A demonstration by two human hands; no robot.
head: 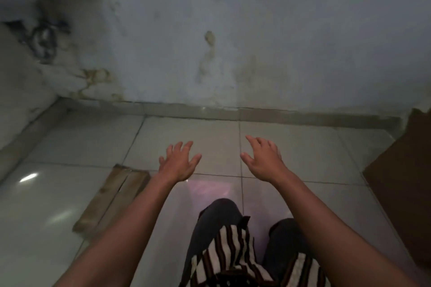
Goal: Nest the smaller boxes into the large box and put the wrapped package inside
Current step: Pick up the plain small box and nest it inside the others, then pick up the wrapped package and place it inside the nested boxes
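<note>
- Hands reach forward in the middle of the frame, both bare and palm-down above the pale tiled floor (pixel 210 133); neither touches anything.
- Left hand (pixel 178 162) sits just left of centre; its fingers are spread apart and hold nothing.
- Right hand (pixel 263 161) sits just right of centre, level with the left and apart from it; its fingers are likewise splayed and empty, thumb pointing toward the other hand.
- Flattened cardboard piece (pixel 112 198), tan and creased along its length, lies on the tiles at lower left, near the left forearm; whether the arm touches it cannot be told.
- Brown cardboard box (pixel 401 184) stands at the right edge of the frame, only one dark side and a raised flap showing; it is well apart from the right hand; which of the task's boxes it is cannot be told.
- Stained, peeling wall (pixel 256 42) fills the upper half of the frame, meeting the floor along a low skirting strip.
- Dark trousers (pixel 214 219) and a striped shirt hem (pixel 228 251) show at bottom centre between the forearms.
</note>
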